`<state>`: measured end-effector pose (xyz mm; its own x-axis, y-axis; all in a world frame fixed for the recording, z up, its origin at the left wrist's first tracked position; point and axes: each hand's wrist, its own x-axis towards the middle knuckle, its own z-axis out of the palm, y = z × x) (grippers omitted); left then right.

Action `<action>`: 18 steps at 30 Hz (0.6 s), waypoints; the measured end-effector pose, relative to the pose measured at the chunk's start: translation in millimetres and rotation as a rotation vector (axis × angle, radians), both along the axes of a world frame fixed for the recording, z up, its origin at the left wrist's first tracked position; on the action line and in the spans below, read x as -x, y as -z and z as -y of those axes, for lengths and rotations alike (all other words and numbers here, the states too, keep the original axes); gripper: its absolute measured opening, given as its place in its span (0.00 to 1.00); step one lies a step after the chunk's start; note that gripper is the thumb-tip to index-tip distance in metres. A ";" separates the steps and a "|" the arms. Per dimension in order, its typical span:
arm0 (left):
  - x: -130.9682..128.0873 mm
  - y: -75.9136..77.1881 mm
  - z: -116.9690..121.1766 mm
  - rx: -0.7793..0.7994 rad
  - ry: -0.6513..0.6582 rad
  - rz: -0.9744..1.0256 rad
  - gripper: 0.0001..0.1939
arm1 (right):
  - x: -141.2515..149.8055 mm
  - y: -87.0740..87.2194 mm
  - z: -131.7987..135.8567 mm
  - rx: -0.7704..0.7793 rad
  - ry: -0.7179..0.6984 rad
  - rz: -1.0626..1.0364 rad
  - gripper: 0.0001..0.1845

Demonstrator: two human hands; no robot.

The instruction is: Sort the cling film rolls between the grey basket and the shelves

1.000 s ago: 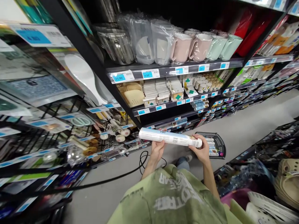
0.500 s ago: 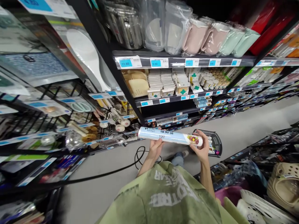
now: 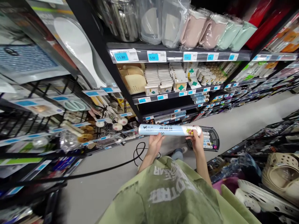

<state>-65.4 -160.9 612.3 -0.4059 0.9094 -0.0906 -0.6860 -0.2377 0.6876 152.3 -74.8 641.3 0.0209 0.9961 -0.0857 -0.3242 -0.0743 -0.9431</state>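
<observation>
A long roll of food storage bags (image 3: 169, 130), blue and white with a printed food picture at its right end, lies level across both hands in front of my body. My left hand (image 3: 154, 144) holds it left of the middle, thumb on the near side and the other fingers mostly hidden beneath or behind. Near the right end, my right hand (image 3: 197, 140) grips it with the fingers curled round. Under and beyond that hand a black basket (image 3: 216, 140) rests on the floor, with several similar rolls (image 3: 206, 140) in it.
Ahead stands a black shelf unit (image 3: 177, 56) with mugs (image 3: 192, 29), boxed goods and more rolls (image 3: 201, 98) on a lower level. Hanging utensils (image 3: 77, 49) fill the rack at left. A black cable (image 3: 105, 170) crosses the floor. Clogs (image 3: 280, 174) are at lower right.
The roll has gone from sloping down to the right to nearly level, and has turned so its label shows differently. My right hand has moved up slightly. The view has shifted a little.
</observation>
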 end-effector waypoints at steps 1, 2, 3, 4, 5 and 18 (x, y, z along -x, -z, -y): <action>-0.7 1.2 -0.7 0.010 -0.017 0.001 0.31 | -0.8 -0.7 1.9 -0.017 0.015 -0.004 0.30; -1.3 2.1 -1.1 0.019 -0.035 0.003 0.31 | -2.1 -1.8 3.7 -0.031 0.022 -0.003 0.31; -1.7 2.8 -1.3 0.026 -0.052 0.004 0.31 | -3.5 -3.2 5.3 -0.045 0.028 -0.001 0.32; -1.9 3.0 -1.3 0.029 -0.069 0.005 0.31 | -5.1 -4.8 6.6 -0.059 0.037 -0.001 0.33; -1.9 2.9 -1.1 0.027 -0.083 0.006 0.31 | -6.7 -6.5 7.6 -0.071 0.050 -0.004 0.33; 5.9 5.9 1.9 -0.029 -0.079 0.032 0.31 | -12.3 -8.5 -3.8 -0.082 0.296 -0.097 0.25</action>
<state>-71.3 -162.8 606.4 -0.4741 0.8769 -0.0788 -0.6856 -0.3115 0.6580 164.6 -71.0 649.8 0.3068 0.9515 -0.0210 -0.4091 0.1120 -0.9056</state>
